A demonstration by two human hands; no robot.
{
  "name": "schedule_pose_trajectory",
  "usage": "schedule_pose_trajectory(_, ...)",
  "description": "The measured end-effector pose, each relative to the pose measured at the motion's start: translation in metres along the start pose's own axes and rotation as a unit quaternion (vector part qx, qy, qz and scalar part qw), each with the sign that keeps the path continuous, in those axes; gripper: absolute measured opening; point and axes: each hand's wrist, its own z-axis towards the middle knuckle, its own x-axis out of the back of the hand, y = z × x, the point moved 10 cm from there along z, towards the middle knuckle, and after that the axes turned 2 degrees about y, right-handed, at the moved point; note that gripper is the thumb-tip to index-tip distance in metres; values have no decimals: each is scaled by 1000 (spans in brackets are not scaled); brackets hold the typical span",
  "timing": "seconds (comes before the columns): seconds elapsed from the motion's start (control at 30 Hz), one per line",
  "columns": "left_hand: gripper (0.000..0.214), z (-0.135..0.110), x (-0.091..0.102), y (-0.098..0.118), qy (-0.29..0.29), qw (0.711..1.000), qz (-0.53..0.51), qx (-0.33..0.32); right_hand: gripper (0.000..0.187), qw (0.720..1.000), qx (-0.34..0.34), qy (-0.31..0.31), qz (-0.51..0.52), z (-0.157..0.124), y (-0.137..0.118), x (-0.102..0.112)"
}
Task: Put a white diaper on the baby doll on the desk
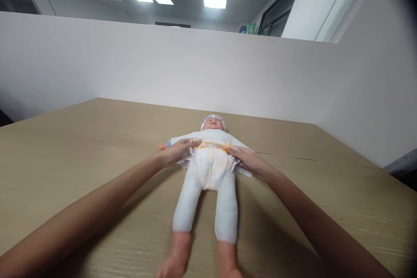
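Note:
A baby doll [187, 204] lies on its back with its feet toward me, dressed in white with a white printed headband. Around its hips is a white diaper [210, 165] with an orange patterned waistband, its front folded up over the belly. My left hand [179, 150] pinches the waistband's left corner, thumb on top. At the opposite corner my right hand [248, 160] grips the diaper's edge, fingers partly hidden. Loose side flaps of the diaper stick out beneath both hands.
The doll rests on a wide wood-coloured table [97, 147]. A white partition [163, 69] rises behind the table's far edge, with a white wall at the right. Ceiling lights show beyond the partition.

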Motion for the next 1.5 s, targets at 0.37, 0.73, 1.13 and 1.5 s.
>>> schedule_pose_trajectory(0.37,62,-23,37,34,128,974,169,-76,42,980,48,115,-154,-58,8,55)
schedule_pose_trajectory(0.73,39,-41,-101,97,44,819,483,-309,32,895,89,215,-380,-100,22,54)
schedule_pose_trajectory(1.13,49,-36,-118,70,62,767,549,-326,45,981,31,127,-146,-87,25,61)
schedule_pose_trajectory(1.5,70,-33,-112,67,78,799,520,-292,38,978,70,98,-173,-18,-38,3)
